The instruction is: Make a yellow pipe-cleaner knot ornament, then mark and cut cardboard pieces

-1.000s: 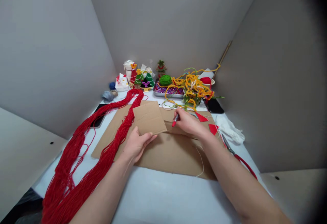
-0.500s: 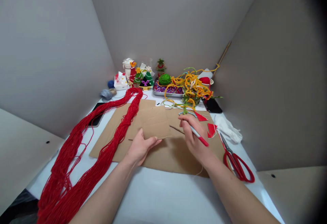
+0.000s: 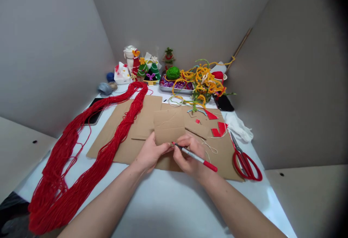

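A square piece of brown cardboard [image 3: 169, 125] is held up by my left hand [image 3: 150, 153], whose thumb lies over its near edge. My right hand [image 3: 191, 154] grips a red marker [image 3: 195, 156] with a grey barrel, its red tip by the cardboard's near edge close to my left thumb. Whether the tip touches the cardboard I cannot tell. Under both hands lies a large cardboard sheet [image 3: 106, 145], with smaller cardboard pieces on it. Red scraps [image 3: 219, 129] and a loop of thin string [image 3: 210, 147] lie to the right of my right hand.
A long skein of red yarn [image 3: 108, 154] stretches along the left. Red-handled scissors [image 3: 246, 163] and a crumpled white tissue [image 3: 239, 127] lie on the right. At the back are tangled orange yarn [image 3: 205, 80], a metal tray [image 3: 176, 90] with a green yarn ball [image 3: 173, 72], and small tree ornaments [image 3: 142, 69].
My right hand has moved left and towards me, bringing the marker to the cardboard's near edge. The square is now held more upright. The whole view has shifted slightly.
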